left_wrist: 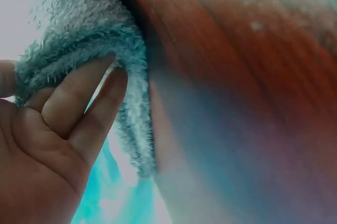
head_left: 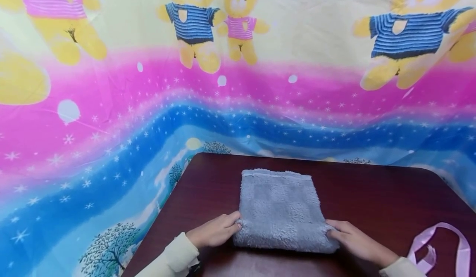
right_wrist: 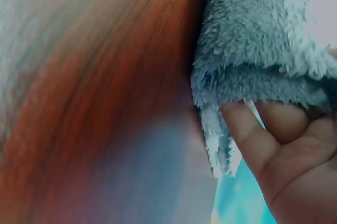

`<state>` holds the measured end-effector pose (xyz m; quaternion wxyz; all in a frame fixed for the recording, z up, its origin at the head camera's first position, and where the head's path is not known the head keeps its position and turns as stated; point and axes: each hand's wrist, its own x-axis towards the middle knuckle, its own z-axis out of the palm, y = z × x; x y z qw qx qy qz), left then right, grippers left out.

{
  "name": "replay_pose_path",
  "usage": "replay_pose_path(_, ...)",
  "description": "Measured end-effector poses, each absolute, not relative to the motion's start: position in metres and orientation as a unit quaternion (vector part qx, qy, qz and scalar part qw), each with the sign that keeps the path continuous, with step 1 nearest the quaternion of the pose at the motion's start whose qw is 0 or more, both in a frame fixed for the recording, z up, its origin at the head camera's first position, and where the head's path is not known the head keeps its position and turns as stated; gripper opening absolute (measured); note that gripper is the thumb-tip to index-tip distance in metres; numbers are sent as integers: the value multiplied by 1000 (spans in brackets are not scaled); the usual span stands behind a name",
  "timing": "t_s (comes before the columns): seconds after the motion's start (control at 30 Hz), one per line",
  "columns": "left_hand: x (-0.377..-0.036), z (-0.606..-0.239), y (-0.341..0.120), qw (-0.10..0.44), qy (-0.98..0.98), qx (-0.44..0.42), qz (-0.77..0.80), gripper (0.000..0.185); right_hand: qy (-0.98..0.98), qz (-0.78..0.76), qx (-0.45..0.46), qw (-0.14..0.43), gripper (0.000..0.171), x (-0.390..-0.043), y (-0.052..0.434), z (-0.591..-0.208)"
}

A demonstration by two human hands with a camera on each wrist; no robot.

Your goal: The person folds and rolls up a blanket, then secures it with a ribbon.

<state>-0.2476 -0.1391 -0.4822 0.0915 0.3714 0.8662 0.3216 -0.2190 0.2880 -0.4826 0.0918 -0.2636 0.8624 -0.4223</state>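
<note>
Lower centre: left hand (head_left: 215,230) and right hand (head_left: 355,240) pinch opposite edges of folded grey fleecy cloth (head_left: 282,207), both half-closed, grip partly hidden; pink ribbon (head_left: 462,252) lower right.

Pink ribbon (head_left: 463,256), bear-print cloth backdrop (head_left: 260,89)

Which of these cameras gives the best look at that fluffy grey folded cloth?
The head view: it shows the fluffy grey folded cloth nearly whole. Each wrist view shows just one side of it, cropped, but close enough to see shaggy texture.
</note>
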Motion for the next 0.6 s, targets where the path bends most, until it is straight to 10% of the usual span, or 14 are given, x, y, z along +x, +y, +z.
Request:
replay_pose_path(0.33, -254, -491, -139, 166, 836, 330, 407, 29, 886, -431, -125, 118, 60, -217, 282, -487)
replay_pose_path(0.6, -253, -489, -140, 161, 840, 309, 416, 6, 858, -425, -258, 131, 46, -222, 287, -494)
